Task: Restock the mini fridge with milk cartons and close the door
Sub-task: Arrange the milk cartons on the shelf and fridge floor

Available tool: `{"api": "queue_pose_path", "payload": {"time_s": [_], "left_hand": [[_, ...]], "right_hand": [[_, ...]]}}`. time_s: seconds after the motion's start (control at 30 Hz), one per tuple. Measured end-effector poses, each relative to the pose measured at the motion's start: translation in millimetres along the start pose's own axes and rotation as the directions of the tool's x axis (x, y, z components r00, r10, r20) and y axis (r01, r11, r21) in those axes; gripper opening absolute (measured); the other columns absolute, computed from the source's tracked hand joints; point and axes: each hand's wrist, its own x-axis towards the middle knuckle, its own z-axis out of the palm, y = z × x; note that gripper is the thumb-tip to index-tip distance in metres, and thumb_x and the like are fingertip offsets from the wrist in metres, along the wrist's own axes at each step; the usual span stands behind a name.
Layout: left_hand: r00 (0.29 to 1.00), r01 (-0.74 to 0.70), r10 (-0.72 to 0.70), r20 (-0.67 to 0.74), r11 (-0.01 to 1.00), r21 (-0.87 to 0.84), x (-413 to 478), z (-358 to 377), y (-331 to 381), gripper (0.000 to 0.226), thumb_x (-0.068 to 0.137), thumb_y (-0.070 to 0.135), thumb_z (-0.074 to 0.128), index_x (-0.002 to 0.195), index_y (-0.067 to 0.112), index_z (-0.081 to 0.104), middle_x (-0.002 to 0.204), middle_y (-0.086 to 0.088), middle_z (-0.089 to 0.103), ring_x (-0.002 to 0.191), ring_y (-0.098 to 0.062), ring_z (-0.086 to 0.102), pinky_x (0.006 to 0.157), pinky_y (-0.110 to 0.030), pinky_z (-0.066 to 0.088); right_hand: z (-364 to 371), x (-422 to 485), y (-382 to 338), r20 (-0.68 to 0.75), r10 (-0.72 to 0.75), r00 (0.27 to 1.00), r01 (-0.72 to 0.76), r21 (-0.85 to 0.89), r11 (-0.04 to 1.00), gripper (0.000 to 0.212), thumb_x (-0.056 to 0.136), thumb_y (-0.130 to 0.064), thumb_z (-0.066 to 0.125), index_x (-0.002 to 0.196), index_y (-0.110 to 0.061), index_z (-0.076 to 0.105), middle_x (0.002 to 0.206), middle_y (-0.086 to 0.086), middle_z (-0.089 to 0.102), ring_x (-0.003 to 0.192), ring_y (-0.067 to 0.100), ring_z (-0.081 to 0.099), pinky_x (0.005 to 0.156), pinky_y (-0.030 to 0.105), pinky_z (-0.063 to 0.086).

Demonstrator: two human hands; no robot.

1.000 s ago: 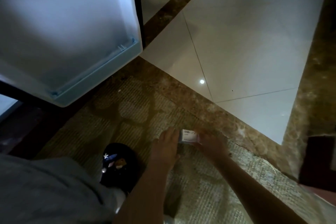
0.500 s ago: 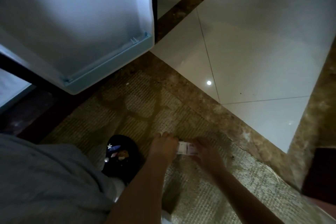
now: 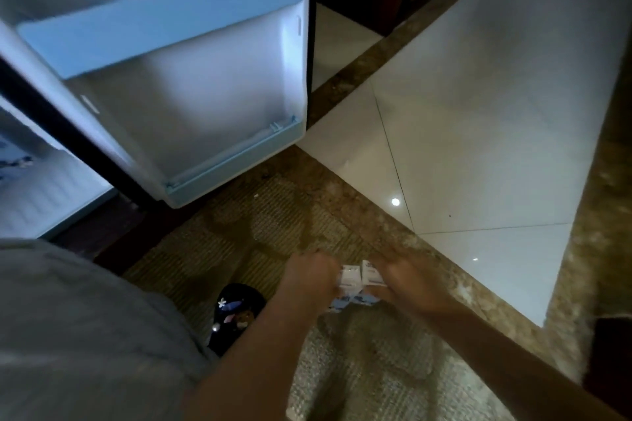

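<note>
Two small white milk cartons (image 3: 359, 278) stand side by side low over the woven mat, pressed between my hands. My left hand (image 3: 309, 275) grips the left carton and my right hand (image 3: 407, 278) grips the right one. The mini fridge door (image 3: 191, 89) hangs wide open at upper left, its inner side facing me with a pale blue upper shelf rail (image 3: 160, 15) and a bottom rail (image 3: 236, 161). A strip of the fridge interior (image 3: 37, 191) shows at the far left edge.
A patterned woven mat (image 3: 273, 225) covers the floor under my hands. A black slipper with a flower decoration (image 3: 234, 311) sits beside my left forearm. Glossy white floor tiles (image 3: 478, 133) with a brown marble border lie to the right. A dark object (image 3: 612, 369) stands at the right edge.
The view tilted up, showing more of the open door and its upper rail. My hands stayed on the mat; a second carton now shows between them.
</note>
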Motion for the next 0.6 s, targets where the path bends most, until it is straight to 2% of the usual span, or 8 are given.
{"api": "queue_pose_path", "payload": {"time_s": [0.03, 0.1, 0.13, 0.2, 0.33, 0.47, 0.6], "left_hand": [[1.000, -0.004, 0.004, -0.015, 1.000, -0.008, -3, -12, -2, 0.037, 0.089, 0.034, 0.058, 0.122, 0.019, 0.053, 0.120, -0.003, 0.056, 0.110, -0.020, 0.053, 0.091, -0.032, 0.039], [0.997, -0.017, 0.015, -0.071, 1.000, -0.019, -14, -38, -7, 0.038, 0.088, 0.037, 0.058, 0.121, 0.020, 0.053, 0.118, -0.002, 0.056, 0.109, -0.019, 0.053, 0.092, -0.033, 0.040], [0.994, -0.030, 0.029, -0.109, 1.000, -0.009, -21, -52, -9, 0.037, 0.088, 0.038, 0.057, 0.120, 0.019, 0.052, 0.118, -0.002, 0.056, 0.109, -0.019, 0.051, 0.094, -0.033, 0.039], [0.978, -0.061, 0.065, -0.199, 0.998, 0.025, -37, -77, -14, 0.038, 0.089, 0.040, 0.054, 0.120, 0.019, 0.050, 0.119, -0.001, 0.055, 0.109, -0.018, 0.049, 0.096, -0.033, 0.037], [0.921, -0.069, 0.097, -0.378, 0.994, 0.088, -75, -109, -29, 0.039, 0.090, 0.043, 0.050, 0.124, 0.024, 0.047, 0.120, 0.004, 0.053, 0.109, -0.014, 0.047, 0.097, -0.029, 0.036], [0.868, -0.032, 0.064, -0.492, 0.997, 0.073, -113, -140, -51, 0.042, 0.089, 0.050, 0.050, 0.125, 0.030, 0.044, 0.123, 0.009, 0.050, 0.114, -0.011, 0.046, 0.098, -0.027, 0.034], [0.806, 0.046, 0.020, -0.592, 0.994, 0.096, -150, -173, -78, 0.038, 0.088, 0.053, 0.049, 0.119, 0.031, 0.046, 0.113, 0.010, 0.051, 0.107, -0.013, 0.051, 0.089, -0.027, 0.036]], "right_hand": [[-9, 0, 0, -0.054, -0.020, 0.998, 0.022, 0.032, 0.999, 0.043, 0.087, -0.044, 0.058, 0.114, -0.010, 0.060, 0.113, 0.010, 0.063, 0.103, 0.027, 0.059, 0.090, 0.037, 0.047], [-35, 0, -6, -0.166, -0.083, 0.983, 0.078, -0.036, 0.996, 0.038, 0.077, -0.046, 0.069, 0.099, -0.015, 0.065, 0.097, 0.004, 0.067, 0.086, 0.021, 0.062, 0.072, 0.035, 0.052], [-47, 1, -9, -0.232, -0.109, 0.967, 0.091, -0.088, 0.992, 0.037, 0.071, -0.046, 0.074, 0.092, -0.017, 0.065, 0.086, 0.000, 0.067, 0.076, 0.017, 0.062, 0.063, 0.030, 0.051], [-74, 2, -18, -0.322, -0.140, 0.936, 0.106, -0.121, 0.987, 0.038, 0.064, -0.046, 0.078, 0.086, -0.018, 0.064, 0.077, -0.003, 0.065, 0.065, 0.014, 0.060, 0.054, 0.024, 0.047], [-122, 8, -41, -0.447, -0.258, 0.856, 0.180, -0.210, 0.961, 0.041, 0.062, -0.049, 0.075, 0.088, -0.019, 0.063, 0.079, -0.005, 0.065, 0.066, 0.012, 0.059, 0.057, 0.019, 0.039], [-158, 15, -78, -0.574, -0.273, 0.772, 0.198, -0.192, 0.961, 0.040, 0.066, -0.057, 0.061, 0.083, -0.021, 0.065, 0.076, -0.008, 0.064, 0.065, 0.009, 0.058, 0.056, 0.015, 0.037], [-195, 31, -119, -0.665, -0.304, 0.683, 0.244, -0.185, 0.952, 0.046, 0.074, -0.059, 0.044, 0.079, -0.018, 0.065, 0.073, -0.005, 0.060, 0.068, 0.015, 0.054, 0.052, 0.024, 0.038]]}}
